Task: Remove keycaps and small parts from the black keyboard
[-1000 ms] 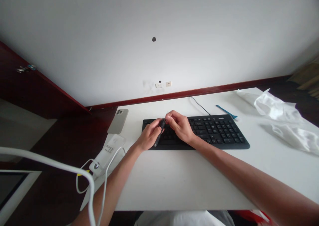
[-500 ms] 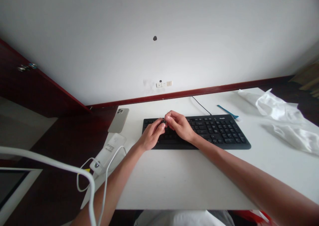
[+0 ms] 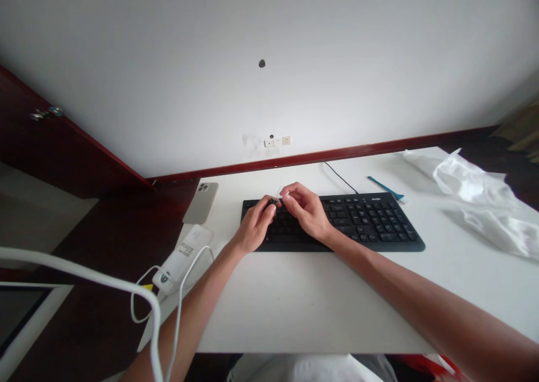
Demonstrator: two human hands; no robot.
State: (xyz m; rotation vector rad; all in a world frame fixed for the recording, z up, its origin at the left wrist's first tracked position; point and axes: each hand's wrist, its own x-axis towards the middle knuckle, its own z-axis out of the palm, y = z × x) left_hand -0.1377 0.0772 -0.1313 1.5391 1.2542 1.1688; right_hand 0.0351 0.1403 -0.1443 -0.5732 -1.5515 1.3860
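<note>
A black keyboard lies on the white table, and both my hands are above its left half. My left hand is closed, with a small dark piece pinched between thumb and fingers; its exact kind is too small to make out. Beside it, my right hand is in a pinch with a small white tip at its fingertips. A thin pale strand stands up between the two hands. My hands hide part of the keys.
Left of the keyboard lie a phone and a white power strip with a white cable. A blue stick-like tool rests behind the keyboard. Crumpled white plastic covers the table's right side.
My right hand has drawn slightly up and away from the left, opening a small gap. The thin pale strand and white tip now show between them.
</note>
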